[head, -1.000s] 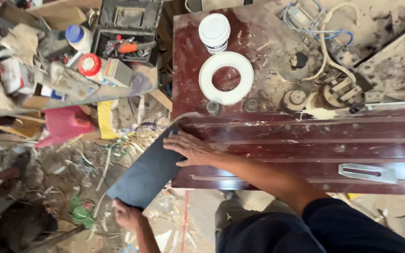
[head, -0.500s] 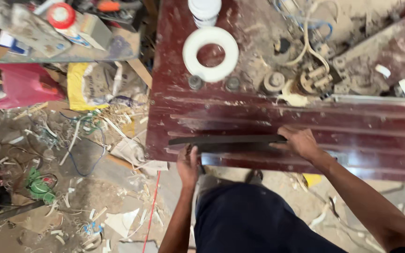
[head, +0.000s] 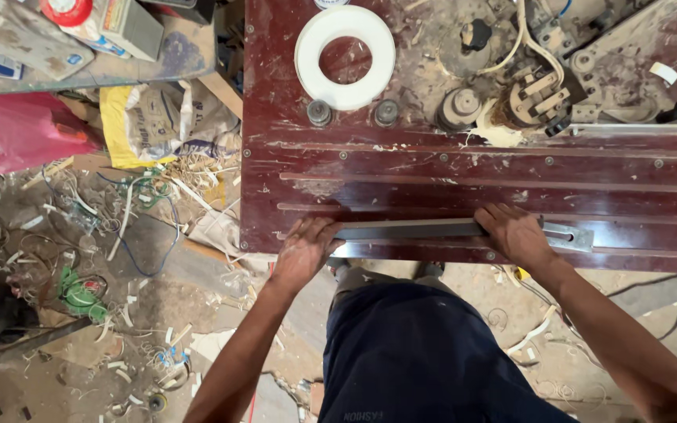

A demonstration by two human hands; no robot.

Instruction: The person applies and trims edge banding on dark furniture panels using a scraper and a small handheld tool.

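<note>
Left hand and right hand each close their grip on the dark panel, standing on edge along the maroon worktop front edge; white tape roll well behind.

A glossy, scuffed dark-red laminate table, a matt grey board edge and a smooth white plastic tape roll are seen amid sawdust.
</note>
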